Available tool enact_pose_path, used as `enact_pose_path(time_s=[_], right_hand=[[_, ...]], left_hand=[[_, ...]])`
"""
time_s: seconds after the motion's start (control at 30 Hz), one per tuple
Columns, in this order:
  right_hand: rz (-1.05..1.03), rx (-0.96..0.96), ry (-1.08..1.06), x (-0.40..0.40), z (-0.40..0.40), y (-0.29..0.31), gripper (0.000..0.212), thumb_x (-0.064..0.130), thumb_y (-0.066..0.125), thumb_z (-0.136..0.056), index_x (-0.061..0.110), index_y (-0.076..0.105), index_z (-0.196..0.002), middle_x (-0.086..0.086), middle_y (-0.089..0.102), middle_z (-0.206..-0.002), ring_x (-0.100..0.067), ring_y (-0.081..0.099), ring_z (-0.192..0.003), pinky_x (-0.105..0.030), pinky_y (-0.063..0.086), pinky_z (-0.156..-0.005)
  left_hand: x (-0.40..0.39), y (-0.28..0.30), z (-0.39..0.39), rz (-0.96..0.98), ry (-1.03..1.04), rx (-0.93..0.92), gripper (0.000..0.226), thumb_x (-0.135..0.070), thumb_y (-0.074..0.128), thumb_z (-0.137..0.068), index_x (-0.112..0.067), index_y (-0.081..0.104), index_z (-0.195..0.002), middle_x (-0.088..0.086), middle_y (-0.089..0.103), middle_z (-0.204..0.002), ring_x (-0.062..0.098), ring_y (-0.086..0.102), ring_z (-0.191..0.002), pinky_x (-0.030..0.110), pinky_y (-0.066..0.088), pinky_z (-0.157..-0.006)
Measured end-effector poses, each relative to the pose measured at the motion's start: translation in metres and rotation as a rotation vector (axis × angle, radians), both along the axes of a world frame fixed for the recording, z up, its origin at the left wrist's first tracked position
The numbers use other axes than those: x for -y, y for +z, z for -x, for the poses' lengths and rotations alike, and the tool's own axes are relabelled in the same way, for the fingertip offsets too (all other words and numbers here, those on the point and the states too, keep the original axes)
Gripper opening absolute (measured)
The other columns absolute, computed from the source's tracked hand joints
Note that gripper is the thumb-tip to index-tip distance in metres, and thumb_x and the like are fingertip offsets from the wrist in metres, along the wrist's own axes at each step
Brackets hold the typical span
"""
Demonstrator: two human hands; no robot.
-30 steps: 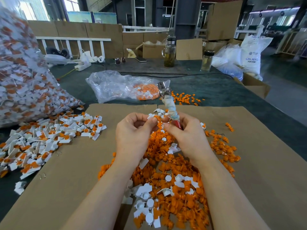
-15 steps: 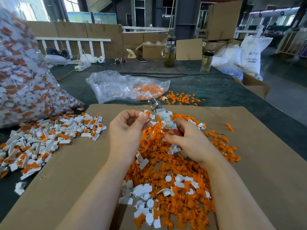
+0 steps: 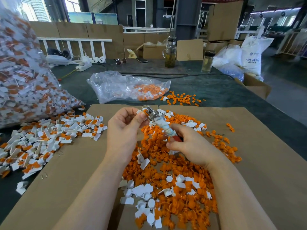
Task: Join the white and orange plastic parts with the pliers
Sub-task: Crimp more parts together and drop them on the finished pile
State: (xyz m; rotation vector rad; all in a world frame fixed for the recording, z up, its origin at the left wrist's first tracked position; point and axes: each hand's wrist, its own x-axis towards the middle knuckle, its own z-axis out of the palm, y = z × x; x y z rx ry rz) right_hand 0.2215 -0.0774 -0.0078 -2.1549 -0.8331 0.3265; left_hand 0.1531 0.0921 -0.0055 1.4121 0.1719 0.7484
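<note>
Right hand [image 3: 187, 143] at centre frame grips the wrapped handles of the pliers [image 3: 159, 123], tool angled toward upper left. Left hand [image 3: 124, 130] pinches a white-and-orange part [image 3: 144, 112] between thumb and fingertips, right at the pliers' metal head; whether the jaws are already closed on it is hard to tell. Loose orange and white parts [image 3: 174, 180] lie heaped on the cardboard sheet [image 3: 257, 163] below both hands; joined pieces [image 3: 49, 135] pile at left of frame. Judgement: pressing step. Keep the part square in the jaws, orange insert seated in the white body, squeeze evenly, fingertips out of the nip. Farther up, a clear bag [image 3: 126, 87] with orange parts lies on the worktop [image 3: 216, 90].
</note>
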Motion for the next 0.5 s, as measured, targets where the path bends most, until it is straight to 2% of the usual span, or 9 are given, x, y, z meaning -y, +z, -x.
enact_pose_path(time_s=[0.07, 0.1, 0.2, 0.27, 0.37, 0.5], right_hand=[[0.002, 0.032, -0.002, -0.0021, 0.0005, -0.0005, 0.049, 0.018, 0.061, -0.091, 0.023, 0.049, -0.139, 0.011, 0.061, -0.11, -0.007, 0.058, -0.094, -0.026, 0.047, -0.081], [0.001, 0.047, -0.006, -0.0027, 0.0007, -0.0012, 0.047, 0.017, 0.06, -0.091, 0.024, 0.051, -0.137, 0.009, 0.063, -0.11, -0.005, 0.059, -0.091, -0.026, 0.047, -0.077], [0.006, 0.094, -0.008, -0.0037, 0.0019, -0.0022, 0.042, 0.013, 0.057, -0.09, 0.028, 0.056, -0.129, 0.015, 0.063, -0.097, 0.006, 0.057, -0.072, -0.012, 0.039, -0.059], [-0.006, 0.111, -0.009, -0.0039, 0.0019, -0.0023, 0.035, 0.012, 0.056, -0.09, 0.035, 0.06, -0.116, 0.014, 0.063, -0.089, 0.008, 0.056, -0.064, -0.013, 0.04, -0.051], [0.008, 0.157, -0.007, -0.0062, 0.0023, -0.0007, 0.031, 0.013, 0.054, -0.09, 0.044, 0.054, -0.086, 0.008, 0.066, -0.085, 0.001, 0.056, -0.059, -0.021, 0.042, -0.049], [0.019, 0.159, -0.003, -0.008, 0.0025, -0.0005, 0.025, 0.014, 0.054, -0.09, 0.038, 0.056, -0.082, 0.006, 0.064, -0.08, 0.001, 0.054, -0.055, -0.019, 0.04, -0.047]], left_hand=[[-0.0011, 0.0, 0.0002, -0.002, 0.004, -0.006, 0.008, -0.006, 0.067, -0.089, -0.012, 0.066, -0.084, -0.007, 0.07, -0.068, 0.006, 0.068, -0.067, 0.016, 0.053, -0.065], [-0.0013, 0.0002, 0.0003, 0.0, 0.006, -0.009, 0.008, -0.006, 0.067, -0.089, -0.012, 0.066, -0.084, -0.007, 0.07, -0.068, 0.006, 0.068, -0.066, 0.016, 0.054, -0.065], [-0.0009, 0.0003, 0.0004, 0.019, 0.011, -0.018, 0.009, -0.005, 0.067, -0.09, -0.011, 0.066, -0.083, -0.007, 0.069, -0.067, 0.006, 0.068, -0.066, 0.016, 0.054, -0.064], [-0.0006, 0.0001, 0.0002, 0.033, 0.012, -0.027, 0.009, -0.005, 0.066, -0.09, -0.011, 0.066, -0.083, -0.007, 0.069, -0.066, 0.006, 0.068, -0.065, 0.016, 0.054, -0.063], [-0.0009, -0.0006, -0.0002, 0.056, 0.018, -0.049, 0.008, -0.005, 0.066, -0.09, -0.01, 0.067, -0.084, -0.005, 0.07, -0.068, 0.007, 0.068, -0.065, 0.017, 0.056, -0.064], [-0.0036, -0.0009, -0.0006, 0.128, -0.021, -0.079, 0.006, -0.006, 0.067, -0.089, -0.011, 0.068, -0.084, -0.004, 0.071, -0.07, 0.009, 0.069, -0.068, 0.023, 0.059, -0.07]])
